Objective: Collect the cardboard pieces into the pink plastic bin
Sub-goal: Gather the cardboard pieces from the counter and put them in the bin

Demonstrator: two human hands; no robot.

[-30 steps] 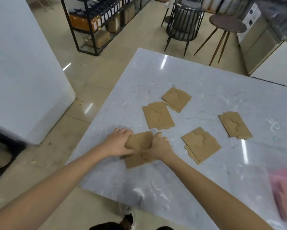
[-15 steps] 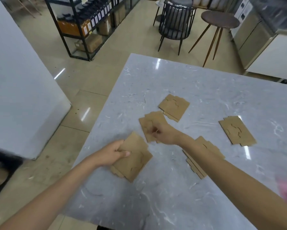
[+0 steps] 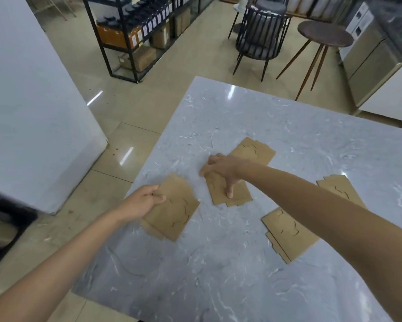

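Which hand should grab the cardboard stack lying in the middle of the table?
Right. The right hand already rests on that brown cardboard stack, thumb pressing it. The left hand is occupied gripping another cardboard stack.

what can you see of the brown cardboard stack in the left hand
The brown cardboard stack is a few flat, thin sheets lying slightly offset, with stepped edges and dark curved cut lines on the top face. The left hand pinches its near-left edge, thumb on top. It sits turned diagonally, low at the grey marble table's left edge; whether it touches the table is unclear.
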